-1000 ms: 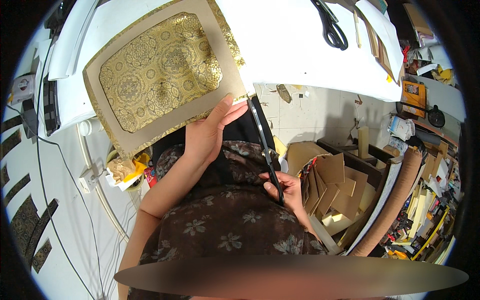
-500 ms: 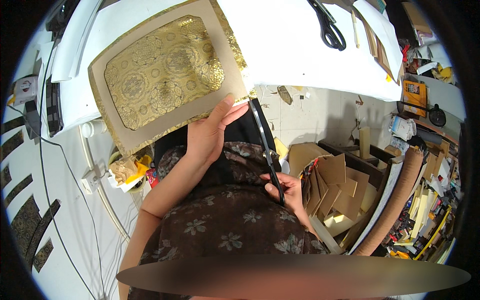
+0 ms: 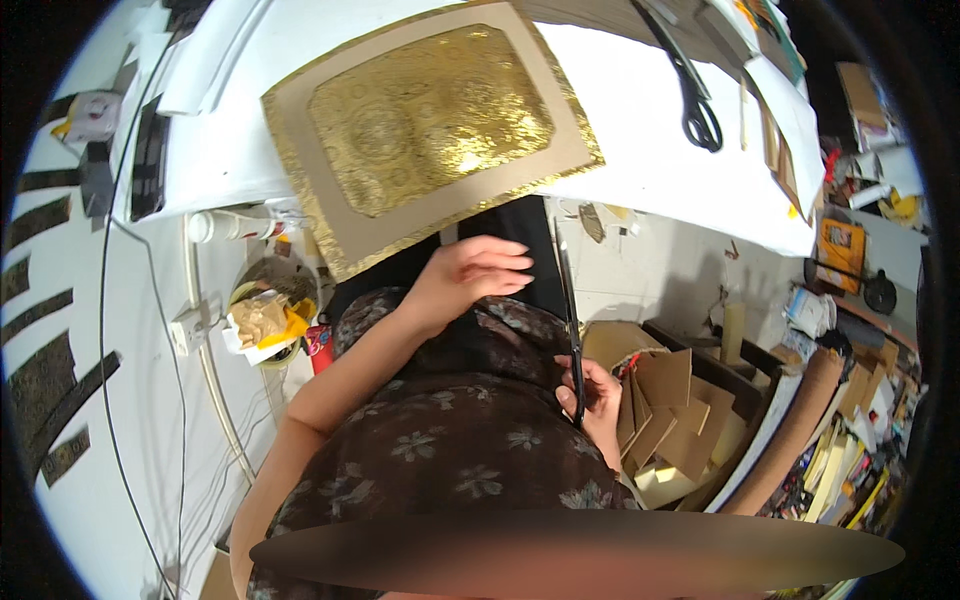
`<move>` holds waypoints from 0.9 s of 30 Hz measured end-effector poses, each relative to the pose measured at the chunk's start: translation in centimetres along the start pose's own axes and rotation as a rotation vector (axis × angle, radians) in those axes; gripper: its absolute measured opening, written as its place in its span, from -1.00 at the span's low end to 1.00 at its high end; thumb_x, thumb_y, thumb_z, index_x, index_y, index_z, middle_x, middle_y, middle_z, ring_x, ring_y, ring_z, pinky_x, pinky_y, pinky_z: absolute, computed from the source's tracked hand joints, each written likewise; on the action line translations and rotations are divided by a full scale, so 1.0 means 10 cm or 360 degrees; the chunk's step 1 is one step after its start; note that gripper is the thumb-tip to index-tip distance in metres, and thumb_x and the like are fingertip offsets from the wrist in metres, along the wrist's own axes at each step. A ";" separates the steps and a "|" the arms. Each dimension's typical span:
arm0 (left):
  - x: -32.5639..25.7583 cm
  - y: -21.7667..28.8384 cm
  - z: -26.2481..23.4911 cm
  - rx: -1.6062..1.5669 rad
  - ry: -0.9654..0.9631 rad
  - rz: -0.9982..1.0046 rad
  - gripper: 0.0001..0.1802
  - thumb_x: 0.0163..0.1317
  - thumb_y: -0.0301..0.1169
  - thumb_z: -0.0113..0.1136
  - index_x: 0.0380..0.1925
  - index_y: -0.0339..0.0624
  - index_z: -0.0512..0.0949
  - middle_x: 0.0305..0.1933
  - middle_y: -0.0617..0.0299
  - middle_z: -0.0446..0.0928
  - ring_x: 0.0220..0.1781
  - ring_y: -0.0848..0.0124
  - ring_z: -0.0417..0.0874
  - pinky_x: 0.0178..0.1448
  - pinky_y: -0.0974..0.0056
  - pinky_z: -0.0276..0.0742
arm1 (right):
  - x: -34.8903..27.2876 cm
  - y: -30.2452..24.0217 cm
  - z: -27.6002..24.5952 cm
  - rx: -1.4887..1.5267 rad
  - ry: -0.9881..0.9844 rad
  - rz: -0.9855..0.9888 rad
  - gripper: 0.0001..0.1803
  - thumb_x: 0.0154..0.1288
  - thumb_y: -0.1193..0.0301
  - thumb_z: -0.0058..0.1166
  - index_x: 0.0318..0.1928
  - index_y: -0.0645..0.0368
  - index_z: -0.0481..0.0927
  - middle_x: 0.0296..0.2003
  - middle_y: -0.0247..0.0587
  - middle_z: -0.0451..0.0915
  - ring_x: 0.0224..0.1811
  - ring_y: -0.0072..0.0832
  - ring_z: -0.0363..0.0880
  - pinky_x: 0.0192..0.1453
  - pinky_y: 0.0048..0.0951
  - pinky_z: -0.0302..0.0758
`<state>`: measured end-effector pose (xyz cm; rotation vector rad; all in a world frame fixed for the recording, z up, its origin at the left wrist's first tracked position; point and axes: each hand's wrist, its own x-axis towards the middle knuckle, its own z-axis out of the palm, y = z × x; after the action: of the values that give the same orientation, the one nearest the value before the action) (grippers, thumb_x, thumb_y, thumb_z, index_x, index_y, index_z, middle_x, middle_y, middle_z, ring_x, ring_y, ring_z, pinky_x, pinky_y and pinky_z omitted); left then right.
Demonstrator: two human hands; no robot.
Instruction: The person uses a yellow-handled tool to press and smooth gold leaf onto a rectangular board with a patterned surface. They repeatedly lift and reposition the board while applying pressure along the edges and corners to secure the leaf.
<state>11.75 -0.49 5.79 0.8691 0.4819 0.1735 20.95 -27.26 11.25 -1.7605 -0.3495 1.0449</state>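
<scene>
A gold-brocade panel [image 3: 430, 115] with a tan inner border [image 3: 375, 225] and gold edging rests on the white table [image 3: 640, 110], its near edge jutting out past the table's front. My left hand [image 3: 470, 275] is just below that near edge, apart from it. Its fingers are loosely stretched to the right with nothing in them. Lower right, my right hand [image 3: 597, 395] grips the handles of long dark scissors [image 3: 570, 300]. Their blades point up, toward the table edge, right of the panel.
Another pair of black-handled scissors [image 3: 703, 125] lies on the table's right side. A box of cardboard offcuts [image 3: 665, 405] and a brown fabric roll [image 3: 800, 425] stand at lower right. At left are a waste bin [image 3: 265, 310], a white bottle [image 3: 225, 225] and a hanging cable [image 3: 108, 330].
My left hand has let go of the panel's near corner and drawn down from it. The panel now rests on the table. My right hand still holds the scissors; the view has shifted.
</scene>
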 end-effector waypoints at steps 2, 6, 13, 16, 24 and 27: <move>-0.36 -0.16 -0.55 -0.0326 0.0246 0.0109 -0.63 0.42 -0.39 0.09 0.12 -0.39 0.55 0.12 -0.08 0.66 0.10 0.18 0.74 0.21 0.08 0.69 | 0.03 -0.08 -0.02 -0.0533 0.0048 -0.0215 -0.55 0.10 0.43 0.51 0.00 0.30 0.69 -0.45 -0.49 0.50 -0.40 -0.69 0.43 -0.27 -0.60 0.42; -0.79 0.38 -0.96 -0.0307 0.0772 0.0429 -0.55 0.39 -0.26 0.02 0.12 -0.35 0.58 0.04 0.05 0.68 -0.01 0.31 0.72 0.14 0.20 0.64 | 0.12 -0.32 -0.02 -0.0762 -0.0074 -0.0320 -0.57 0.04 0.51 0.53 -0.06 0.35 0.68 -0.45 -0.39 0.51 -0.46 -0.69 0.41 -0.39 -0.62 0.43; -0.54 0.71 -0.73 -0.0007 0.0720 0.0294 -0.75 0.35 -0.51 0.31 0.00 -0.35 0.68 -0.10 0.22 0.74 -0.11 0.57 0.68 0.08 0.41 0.54 | 0.26 -0.23 -0.12 -0.0585 -0.0445 -0.0291 -0.60 0.04 0.53 0.51 -0.09 0.35 0.69 -0.43 -0.39 0.55 -0.40 -0.73 0.42 -0.31 -0.61 0.45; -0.36 0.56 -0.48 -0.0149 0.0680 0.0225 -0.77 0.34 -0.47 0.36 -0.04 -0.32 0.71 -0.19 0.28 0.75 -0.20 0.62 0.66 -0.02 0.45 0.54 | 0.18 -0.08 -0.21 -0.0220 -0.0558 -0.0057 -0.58 0.09 0.54 0.50 0.00 0.35 0.70 -0.30 -0.33 0.64 -0.27 -0.70 0.50 -0.16 -0.58 0.49; -0.27 0.47 -0.35 -0.0155 0.0604 0.0042 -0.75 0.34 -0.40 0.38 -0.04 -0.27 0.67 -0.30 0.32 0.71 -0.33 0.65 0.67 -0.26 0.49 0.62 | 0.03 -0.05 -0.08 0.0285 -0.0590 0.0179 -0.51 0.19 0.48 0.44 0.12 0.40 0.67 -0.33 -0.38 0.61 -0.32 -0.70 0.48 -0.25 -0.59 0.39; -0.29 0.50 -0.39 -0.0100 0.0497 -0.0033 -0.69 0.39 -0.43 0.31 0.06 -0.36 0.61 -0.07 0.08 0.74 -0.12 0.29 0.80 -0.09 0.27 0.81 | 0.03 -0.02 -0.08 0.0279 -0.0616 0.0183 -0.52 0.19 0.49 0.44 0.13 0.38 0.68 -0.34 -0.39 0.62 -0.33 -0.71 0.49 -0.27 -0.60 0.40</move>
<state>7.64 4.38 8.45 0.7781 0.7724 0.3060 21.85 -27.47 11.34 -1.4319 -0.3852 1.4588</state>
